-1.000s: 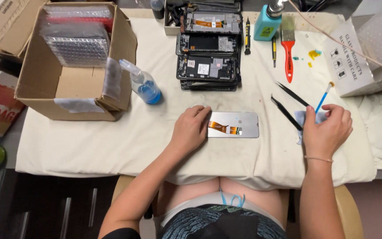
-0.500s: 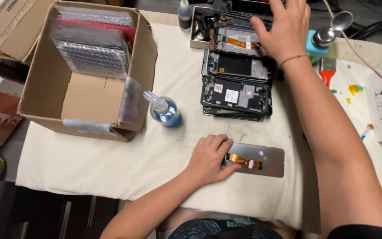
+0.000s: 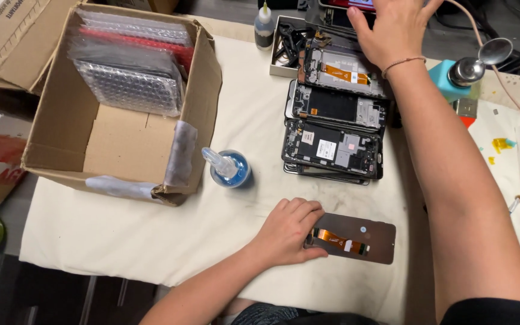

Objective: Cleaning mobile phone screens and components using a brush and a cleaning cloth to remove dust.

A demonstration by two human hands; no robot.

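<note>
Hands on phone parts, white cloth.
Left hand [image 3: 289, 232] presses flat on near phone screen [image 3: 352, 238]; right hand [image 3: 392, 27], fingers spread, reaches the far stack of phone frames [image 3: 337, 114].

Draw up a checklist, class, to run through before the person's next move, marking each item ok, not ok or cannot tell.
1. Left hand steadies the phone screen panel: ok.
2. Panel lies flat on the cloth: ok.
3. Orange flex cable uncovered: ok.
4. Right hand empty: cannot tell, fingertips out of frame.
5. Blue bottle apart from the panel: ok.
6. Stacked phone frames clear of the right forearm: cannot tell.
</note>
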